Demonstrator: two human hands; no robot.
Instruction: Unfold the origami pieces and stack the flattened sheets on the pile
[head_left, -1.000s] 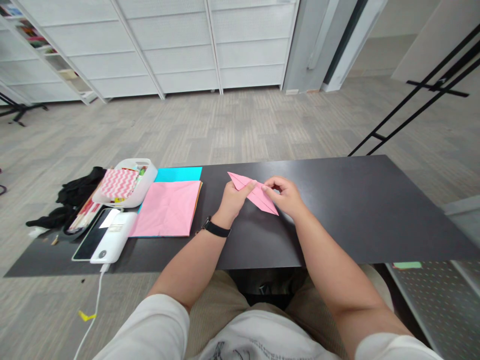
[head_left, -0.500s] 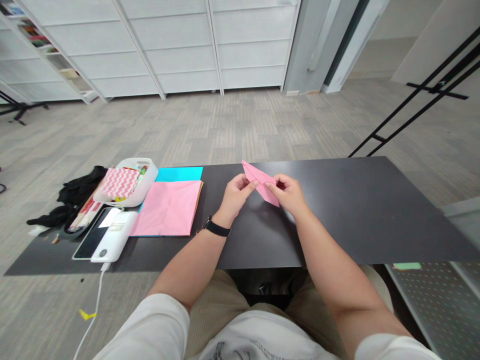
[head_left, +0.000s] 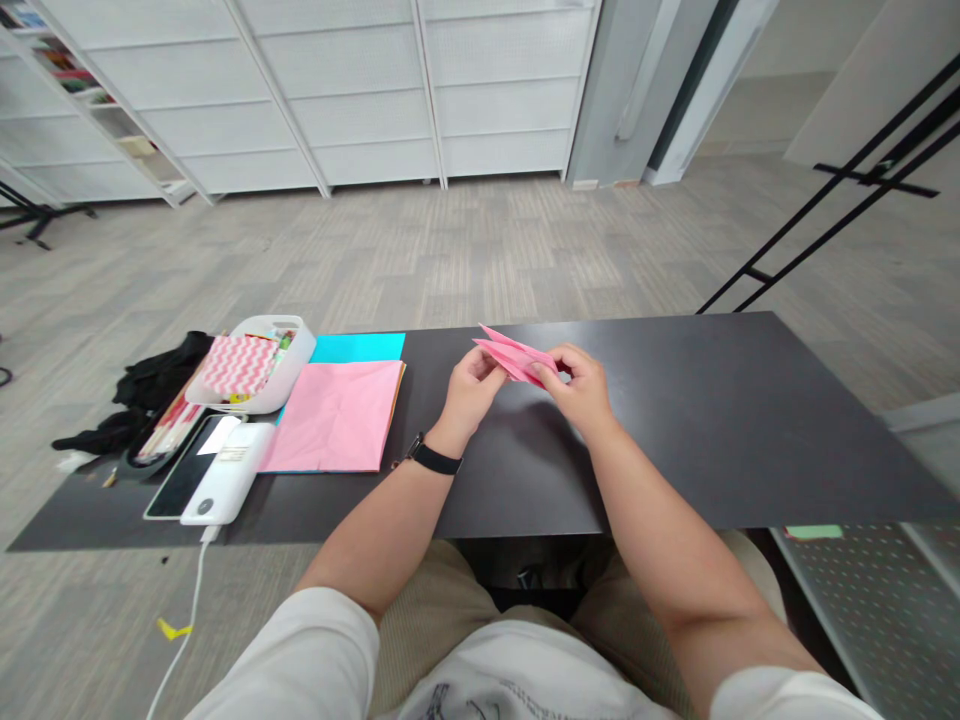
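Note:
A folded pink paper [head_left: 516, 354] is held up over the dark table between both hands. Its layers stand apart at the upper left, where two pointed flaps show. My left hand [head_left: 474, 386] pinches its lower left side between thumb and fingers; a black watch band circles that wrist. On the right end of the paper, my right hand [head_left: 577, 385] grips with the thumb on the near face and the fingers behind. The fingertips behind the paper are partly hidden.
Left on the table [head_left: 720, 420] lies a stack of coloured sheets with a pink sheet [head_left: 341, 415] on top. Beyond it stand a white basket [head_left: 300, 350], a phone [head_left: 184, 470], a white power bank [head_left: 229, 475] with a cable, and black cloth [head_left: 161, 375].
The pink paper has tipped, and its flaps now spread apart where it showed one broad face before. My left fingers have shifted lower along its edge.

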